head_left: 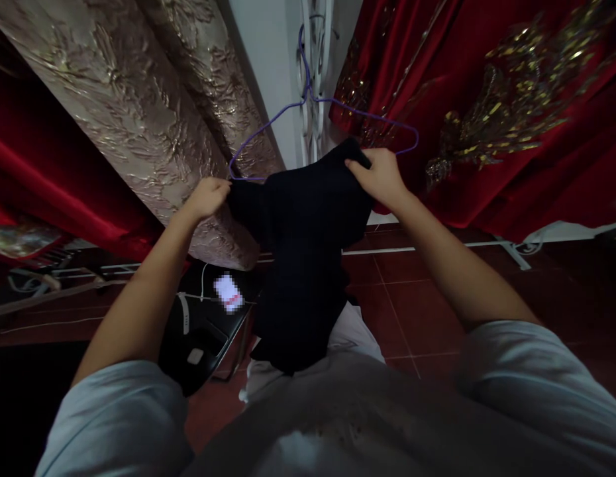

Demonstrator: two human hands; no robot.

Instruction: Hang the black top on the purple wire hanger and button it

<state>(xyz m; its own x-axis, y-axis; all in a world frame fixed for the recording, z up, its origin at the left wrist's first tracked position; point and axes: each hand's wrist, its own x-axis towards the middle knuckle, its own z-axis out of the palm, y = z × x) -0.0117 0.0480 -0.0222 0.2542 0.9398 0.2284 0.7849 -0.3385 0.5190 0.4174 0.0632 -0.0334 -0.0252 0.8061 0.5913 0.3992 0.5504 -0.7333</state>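
A dark, nearly black garment [308, 232] is stretched between my two hands, its lower part hanging down toward my lap. My left hand [210, 197] pinches its left upper end. On the other side, my right hand [382, 175] grips the right upper edge, thumb on top. Just beyond the cloth, a purple clothes hanger [283, 114] hangs from a white rack [312, 73]. The garment covers much of the hanger's lower bar, and I cannot tell whether the cloth is on it or only in front. The exact kind of garment is unclear.
Red cloth with gold sequins [507, 112] hangs at the right; a pale textured gown [139, 112] and more red fabric [64, 159] hang at the left. A lit phone [228, 293] with a cable lies on a black surface [203, 331]. Red tiles [402, 305] cover the floor.
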